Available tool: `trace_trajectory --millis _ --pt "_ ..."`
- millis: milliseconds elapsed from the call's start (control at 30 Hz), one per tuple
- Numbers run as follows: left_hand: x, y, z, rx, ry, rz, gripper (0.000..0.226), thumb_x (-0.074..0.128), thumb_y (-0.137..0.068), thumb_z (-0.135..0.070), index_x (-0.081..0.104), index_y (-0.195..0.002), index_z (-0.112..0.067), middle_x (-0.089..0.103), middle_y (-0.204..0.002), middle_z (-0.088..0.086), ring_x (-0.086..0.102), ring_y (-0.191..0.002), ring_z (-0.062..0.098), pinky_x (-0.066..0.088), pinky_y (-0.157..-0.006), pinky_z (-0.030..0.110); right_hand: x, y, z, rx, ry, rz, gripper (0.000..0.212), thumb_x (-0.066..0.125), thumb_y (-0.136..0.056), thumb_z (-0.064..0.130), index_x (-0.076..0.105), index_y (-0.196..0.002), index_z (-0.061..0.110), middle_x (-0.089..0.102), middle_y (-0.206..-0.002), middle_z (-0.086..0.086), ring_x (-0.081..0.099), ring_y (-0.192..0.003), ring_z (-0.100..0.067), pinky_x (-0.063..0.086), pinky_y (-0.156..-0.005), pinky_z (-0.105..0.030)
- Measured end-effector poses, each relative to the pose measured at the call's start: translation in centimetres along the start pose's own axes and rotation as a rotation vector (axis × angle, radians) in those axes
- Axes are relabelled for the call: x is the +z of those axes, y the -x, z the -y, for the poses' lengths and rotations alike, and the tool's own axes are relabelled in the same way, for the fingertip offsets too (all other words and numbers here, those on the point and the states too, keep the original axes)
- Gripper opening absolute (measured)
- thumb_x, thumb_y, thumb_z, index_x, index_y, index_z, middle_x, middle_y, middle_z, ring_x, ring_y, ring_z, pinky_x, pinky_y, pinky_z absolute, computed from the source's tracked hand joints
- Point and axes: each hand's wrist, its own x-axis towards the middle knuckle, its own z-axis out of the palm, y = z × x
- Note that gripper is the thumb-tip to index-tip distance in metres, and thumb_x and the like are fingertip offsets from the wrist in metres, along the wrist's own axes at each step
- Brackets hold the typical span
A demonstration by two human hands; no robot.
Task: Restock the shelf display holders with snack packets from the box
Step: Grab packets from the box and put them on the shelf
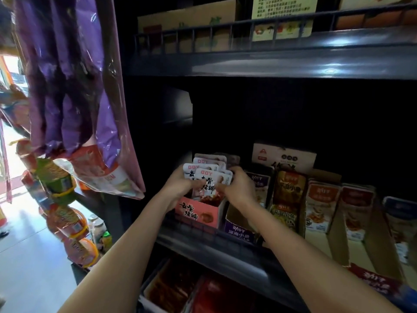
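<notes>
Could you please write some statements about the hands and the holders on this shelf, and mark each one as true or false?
1. The left hand and the right hand both hold the white packets at the pink holder. True.
2. The pink holder stands at the right end of the row. False: it is the leftmost holder in the row.
3. The purple holder is packed full to its front. False: its front part shows bare cardboard, and packets stand only at the back.
4. Purple bags hang to the left of the shelf. True.
</notes>
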Motion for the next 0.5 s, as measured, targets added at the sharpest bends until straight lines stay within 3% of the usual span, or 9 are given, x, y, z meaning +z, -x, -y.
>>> trace_trajectory --millis 100,167,300,433,500 --pt "0.1 -0.4 -0.6 0.009 0.012 0.017 0.047 0.063 -0.076 0.016 0.054 -0.114 -0.009 0.067 -0.099 0.006 0.065 -0.093 0.020 0.054 -0.067 0.025 0.6 -0.2 -0.1 -0.006 0.001 -0.029 0.050 0.075 -0.079 0.020 0.052 -0.123 0.015 0.064 -0.115 -0.006 0.059 -0.108 -0.026 0.052 -0.088 -0.040" --pt "0.1 -0.6 -1.0 0.009 0.047 0.019 0.060 0.058 -0.072 0.024 0.051 -0.119 -0.013 0.066 -0.100 0.006 0.064 -0.092 0.017 0.053 -0.062 0.024 1.0 -0.3 -0.2 -0.022 0.007 -0.084 0.054 0.074 -0.080 0.022 0.049 -0.127 0.018 0.061 -0.118 -0.008 0.054 -0.114 -0.030 0.050 -0.090 -0.046" --pt "0.4 -0.5 -0.6 0.016 0.013 0.039 0.059 0.054 -0.075 0.024 0.049 -0.120 -0.015 0.063 -0.098 0.001 0.061 -0.090 0.012 0.052 -0.062 0.022 1.1 0.2 -0.6 -0.061 0.131 -0.079 0.050 0.067 -0.087 0.027 0.046 -0.131 0.019 0.056 -0.118 -0.012 0.043 -0.117 -0.032 0.042 -0.091 -0.038" --pt "-0.6 -0.1 -1.7 -0.052 -0.181 0.137 0.052 0.062 -0.074 0.018 0.056 -0.109 -0.020 0.066 -0.093 -0.001 0.063 -0.091 0.017 0.053 -0.067 0.021 -0.2 0.4 -0.6 -0.112 0.232 0.009 0.053 0.065 -0.085 0.044 0.049 -0.130 0.021 0.061 -0.120 -0.004 0.046 -0.118 -0.028 0.037 -0.094 -0.038" --pt "-0.9 -0.4 -1.9 -0.087 -0.167 0.108 0.074 0.064 -0.070 0.020 0.045 -0.132 -0.016 0.064 -0.105 0.002 0.060 -0.099 0.020 0.052 -0.074 0.025 -0.7 0.0 -0.4 -0.130 0.272 0.021 0.055 0.067 -0.082 0.048 0.052 -0.129 0.023 0.062 -0.122 -0.001 0.048 -0.119 -0.027 0.038 -0.096 -0.038"
